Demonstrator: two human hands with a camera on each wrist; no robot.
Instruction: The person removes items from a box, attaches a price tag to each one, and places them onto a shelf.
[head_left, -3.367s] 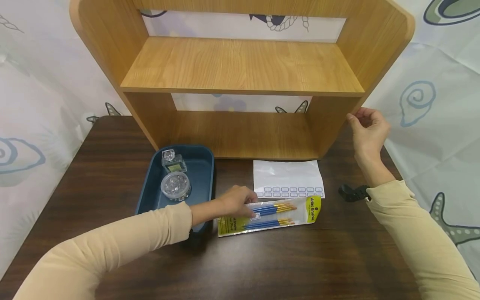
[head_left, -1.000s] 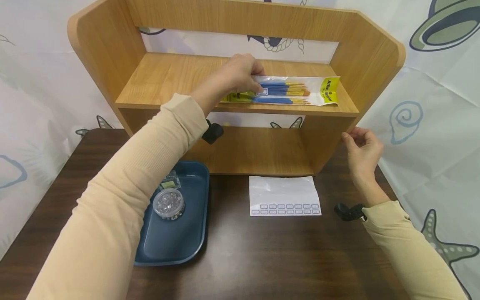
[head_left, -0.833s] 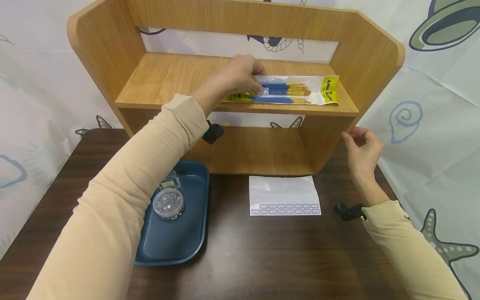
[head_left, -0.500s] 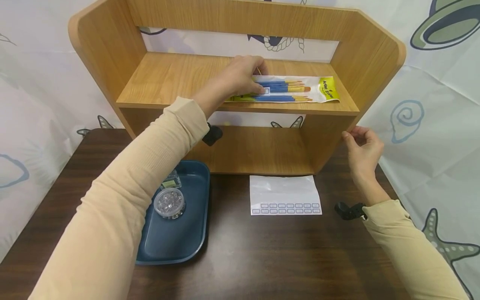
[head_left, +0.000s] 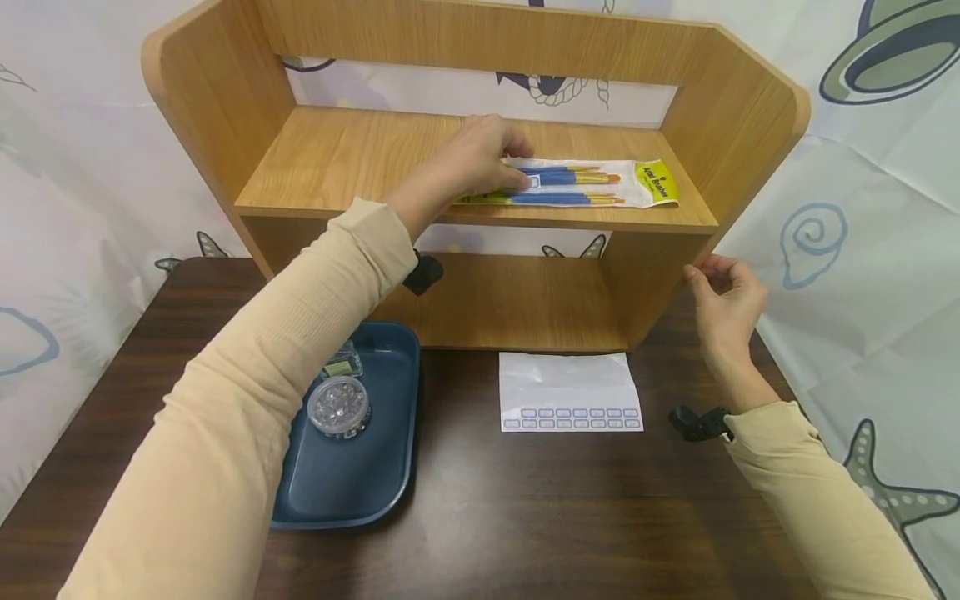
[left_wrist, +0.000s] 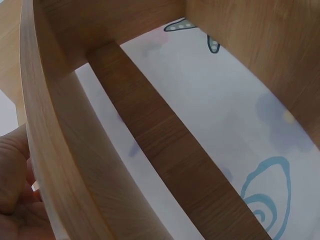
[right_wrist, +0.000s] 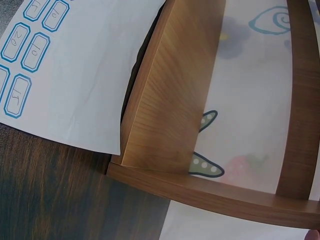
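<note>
In the head view, my left hand (head_left: 480, 158) holds the left end of a clear packet of artist paintbrushes (head_left: 577, 187) against the upper shelf. The blue-handled brushes point right, toward the packet's yellow end. By the thumb, a small white label (head_left: 533, 182) with a blue border shows on the packet. My right hand (head_left: 727, 312) is at the right side panel of the wooden shelf unit (head_left: 750, 125), thumb and curled fingers at its edge. The left wrist view shows part of the left hand (left_wrist: 17, 185) beyond a board edge; the packet is hidden there.
A blue tray (head_left: 375, 483) at left holds a round clear tub (head_left: 339, 407) and a glass bottle (head_left: 342, 362), partly covered by the left sleeve. A label sheet (head_left: 570, 383) lies on the dark table (head_left: 525, 517) before the lower shelf (head_left: 525, 300).
The left hand has lifted the paintbrush packet from the table onto the upper shelf. Over the last second the packet has shifted slightly, its yellow end turning. The right hand stays at the side panel.
</note>
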